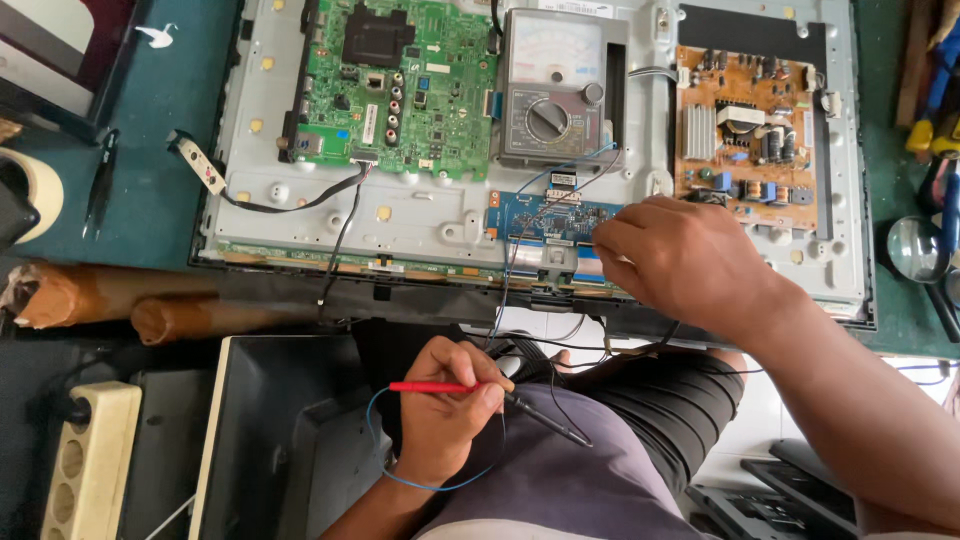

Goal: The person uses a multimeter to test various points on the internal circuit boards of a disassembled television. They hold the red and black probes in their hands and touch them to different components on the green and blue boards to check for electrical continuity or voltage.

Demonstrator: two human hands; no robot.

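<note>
Right hand sits right-centre of frame, knuckles up, fingers curled together, tips pressed down on the small blue board at the bottom edge of the open TV back panel. Can't tell if it pinches anything under there, tips are hidden.

Left hand is low centre, over the lap, well clear of the panel's lower edge. Thumb and forefinger pinch the red probe, lying roughly level, pointing left; the black probe pokes out to the right from the same grip, slanting down. Thin blue wire loops under the wrist and runs up toward the blue board.

Analog multimeter rests top centre on the panel, between the green main board upper left and the orange power board upper right.

Room to move: tight along the panel's bottom edge, black cables hang over it centre-left. Open dark tray lower left, just beside the left hand. Beige power strip far lower left corner. Magnifying glass at the right edge, near the panel's rim. Roll of tape at the left edge, well apart from both hands.
</note>
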